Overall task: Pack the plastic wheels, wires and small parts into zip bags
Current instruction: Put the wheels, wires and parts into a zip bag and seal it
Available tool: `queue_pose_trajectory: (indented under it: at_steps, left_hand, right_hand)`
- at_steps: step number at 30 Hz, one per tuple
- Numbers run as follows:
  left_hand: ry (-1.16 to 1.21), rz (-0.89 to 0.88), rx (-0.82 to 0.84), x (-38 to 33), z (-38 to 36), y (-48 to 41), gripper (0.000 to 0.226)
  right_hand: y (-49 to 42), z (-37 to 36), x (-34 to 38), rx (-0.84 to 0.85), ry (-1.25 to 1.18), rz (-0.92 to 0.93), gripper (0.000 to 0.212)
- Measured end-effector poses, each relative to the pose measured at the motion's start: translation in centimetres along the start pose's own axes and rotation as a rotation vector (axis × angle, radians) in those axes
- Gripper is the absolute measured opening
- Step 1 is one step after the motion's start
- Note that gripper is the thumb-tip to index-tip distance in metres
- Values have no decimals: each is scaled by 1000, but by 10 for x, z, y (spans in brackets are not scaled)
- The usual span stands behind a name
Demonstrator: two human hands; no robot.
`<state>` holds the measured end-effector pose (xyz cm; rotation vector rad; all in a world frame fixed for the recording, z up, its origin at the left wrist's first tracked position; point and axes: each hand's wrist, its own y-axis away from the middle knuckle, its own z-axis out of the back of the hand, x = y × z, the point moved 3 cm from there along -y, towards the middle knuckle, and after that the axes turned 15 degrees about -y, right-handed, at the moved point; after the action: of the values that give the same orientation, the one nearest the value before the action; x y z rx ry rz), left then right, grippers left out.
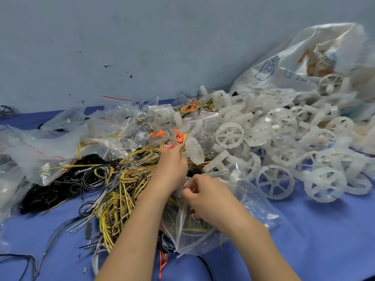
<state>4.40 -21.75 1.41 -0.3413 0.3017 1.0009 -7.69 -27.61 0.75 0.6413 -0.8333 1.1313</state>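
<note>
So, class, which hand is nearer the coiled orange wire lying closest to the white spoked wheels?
Left. The left hand reaches just below the coiled orange wire, fingers right by it; the right hand sits lower, toward the camera, pinching the clear plastic zip bag.

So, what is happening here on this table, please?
A person is packing parts on a blue table. The right hand pinches the edge of a clear zip bag in front of them. The left hand reaches into the tangle of yellow wires; whether it grips one is hidden. A heap of white plastic wheels lies to the right, not yet bagged.
</note>
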Motion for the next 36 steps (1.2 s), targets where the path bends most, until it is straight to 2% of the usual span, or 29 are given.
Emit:
queue_pose_trajectory:
  at_steps: [4, 7, 9, 13, 15, 17, 20, 23, 25, 29, 32, 36]
  left_hand:
    - [-185, 23, -21, -3, -15, -6, 26]
    - [-242, 58, -83, -5, -19, -6, 29]
    - [-189, 50, -131, -6, -15, -4, 33]
    - [73, 45, -217, -1, 16, 10, 36]
    - [149, 4, -250, 4, 42, 20, 31]
    - [251, -57, -204, 8, 67, 34, 29]
    - [412, -124, -33, 14, 89, 63, 30]
    - [476, -158, 107, 21, 94, 94, 24]
    - [442, -149, 170, 29, 93, 110, 24]
    - [318, -140, 136, 47, 102, 127, 26]
    - [162, -195, 104, 50, 103, 131, 23]
    - [4, -267, 187, 42, 95, 132, 21]
  right_hand:
    - [-3, -1, -4, -15, 41, 29, 17]
    - [-3, -1, -6, -26, 87, 44, 17]
    - [-3, -1, -6, -24, 61, 38, 16]
    - [-1, 3, -7, -22, -71, 4, 15]
    - [0, 6, -6, -35, -134, -4, 15]
    - [2, 9, -3, -52, -189, -6, 15]
    - [6, 10, 6, -74, -279, 25, 15]
    - [7, 10, 14, -100, -365, 33, 19]
    - [9, 9, 19, -123, -395, 30, 20]
    - [16, 8, 31, -213, -445, 66, 20]
    - [22, 8, 45, -314, -307, 143, 20]
    - [30, 8, 57, -387, -167, 200, 20]
